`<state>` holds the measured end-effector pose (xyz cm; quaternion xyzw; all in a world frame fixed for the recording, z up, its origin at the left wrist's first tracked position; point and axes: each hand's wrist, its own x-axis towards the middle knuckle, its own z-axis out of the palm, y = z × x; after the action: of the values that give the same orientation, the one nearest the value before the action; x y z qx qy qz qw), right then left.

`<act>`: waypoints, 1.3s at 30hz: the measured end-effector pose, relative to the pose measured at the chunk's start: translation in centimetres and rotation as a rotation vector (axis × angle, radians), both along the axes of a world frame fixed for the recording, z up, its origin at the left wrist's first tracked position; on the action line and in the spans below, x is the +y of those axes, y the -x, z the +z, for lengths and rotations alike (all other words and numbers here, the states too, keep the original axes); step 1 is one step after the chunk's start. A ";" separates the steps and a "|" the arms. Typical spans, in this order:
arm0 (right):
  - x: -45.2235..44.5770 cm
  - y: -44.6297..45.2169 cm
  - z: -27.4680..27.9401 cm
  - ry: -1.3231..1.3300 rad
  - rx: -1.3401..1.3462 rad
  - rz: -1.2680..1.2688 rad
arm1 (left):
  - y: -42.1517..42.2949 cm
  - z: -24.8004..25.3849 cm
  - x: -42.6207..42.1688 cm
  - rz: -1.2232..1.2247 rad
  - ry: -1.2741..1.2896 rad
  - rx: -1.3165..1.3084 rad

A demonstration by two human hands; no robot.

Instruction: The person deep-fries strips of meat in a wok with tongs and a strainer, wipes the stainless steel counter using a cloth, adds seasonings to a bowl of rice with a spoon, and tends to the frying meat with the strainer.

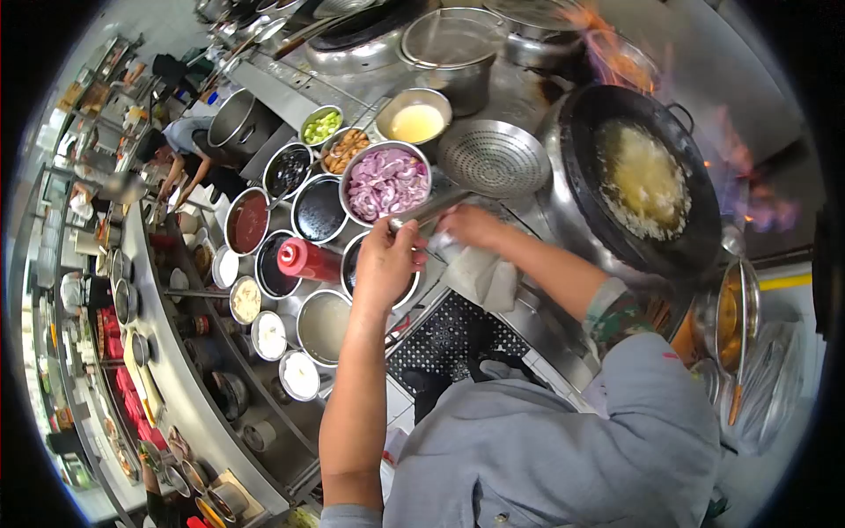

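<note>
My left hand is closed around the end of the metal handle of a perforated strainer. The strainer's round bowl rests beside the wok station. My right hand is just below the handle, at a whitish cloth on the counter edge. Its fingers are blurred, so I cannot tell whether they grip the cloth. Under the handle, a steel bowl of sliced purple onions stands near my left hand. A red squeeze bottle lies tilted over the sauce pots to its left.
On the right, a black wok holds bubbling oil with pale food; flames rise behind it. Several sauce pots crowd the left, including red sauce. A bowl of yellow liquid stands behind. Co-workers, one bending, are at far left.
</note>
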<state>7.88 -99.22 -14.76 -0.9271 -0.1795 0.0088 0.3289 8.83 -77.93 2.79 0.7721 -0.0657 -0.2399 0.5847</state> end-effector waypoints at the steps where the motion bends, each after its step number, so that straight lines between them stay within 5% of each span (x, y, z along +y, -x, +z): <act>1: 0.4 0.1 -0.2 -0.054 -0.088 0.040 | -0.2 -0.2 -0.1 0.006 -0.008 -0.004; 2: -0.2 0.0 -0.3 -0.024 -0.039 0.096 | -0.4 -0.5 0.0 -0.019 0.001 -0.002; 9: -8.0 16.5 7.8 -0.004 0.082 -0.650 | 1.0 -3.7 0.8 0.029 0.023 0.074; 15: -3.8 17.7 2.5 -0.122 0.040 -0.552 | 6.9 -8.0 0.9 0.001 0.012 0.271; 20: -7.6 25.7 4.6 -0.064 0.209 -0.254 | 9.0 -12.7 -4.6 -0.339 -0.125 -0.433; 23: -7.2 24.8 2.5 -0.057 0.169 -0.282 | 8.5 -14.4 -6.2 -0.427 -0.176 -0.353; 29: -4.6 15.4 0.6 -0.109 -0.094 -0.244 | 7.9 -14.4 -3.8 -0.188 -0.162 -0.158; 33: -7.9 28.2 3.9 0.075 0.121 -0.138 | 7.4 -13.8 -3.9 -0.310 -0.108 -0.255; 35: -8.4 33.8 7.1 0.077 0.703 -0.406 | 7.5 -10.5 -5.5 -0.433 -0.266 -0.079; 36: -9.3 36.0 6.5 0.212 0.607 -0.285 | 8.0 -14.9 -6.1 -0.406 -0.170 -0.216; 37: -7.3 33.5 11.0 0.200 0.987 -0.611 | 8.2 -12.7 -6.6 -0.435 -0.278 -0.222; 39: -8.1 34.5 11.9 0.458 0.422 -0.188 | 8.5 -15.9 -6.9 -0.501 -0.218 -0.379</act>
<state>-26.58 -107.34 -2.86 -0.9673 -0.0142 0.2105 0.1409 0.32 -84.79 -13.06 0.8209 -0.3353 -0.2338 0.3987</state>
